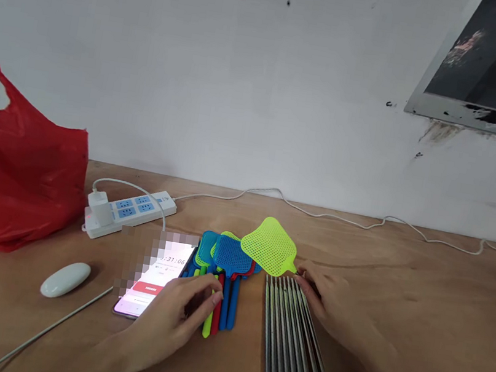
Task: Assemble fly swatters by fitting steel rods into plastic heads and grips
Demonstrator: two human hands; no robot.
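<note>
In the head view, two bare hands are over a brown bench (428, 287). The right hand (322, 293) is closed, with its thumb and fingers pinching a lime swatter (269, 246) at its thin neck. The lime swatter is in the middle of the bench, tilted, with its flat, holey part pointing up and to the left. Just below it is a row of shiny metal rods (291, 348). They lie side by side, and their top ends are right by the right hand. I cannot tell if the lime swatter touches them.

The left hand (180, 309) has its fingers bent in. I cannot tell if it grips anything. It is right beside a pile of swatters (232, 255), which are blue, lime and red. Their short handles point down toward the person: a red handle (217, 312) lies between a lime handle (207, 324) and two blue ones.

A lit phone (153, 277) is on the other side of the left hand, and part of it is blurred out. Farther left is a smooth white mouse shape (66, 280). Behind the phone is a white power strip (144, 209) with a plug (100, 208) in it. A big red bag (20, 183) is at the far left. A thin white cord (327, 215) runs along the back, near the gray wall (189, 78).
</note>
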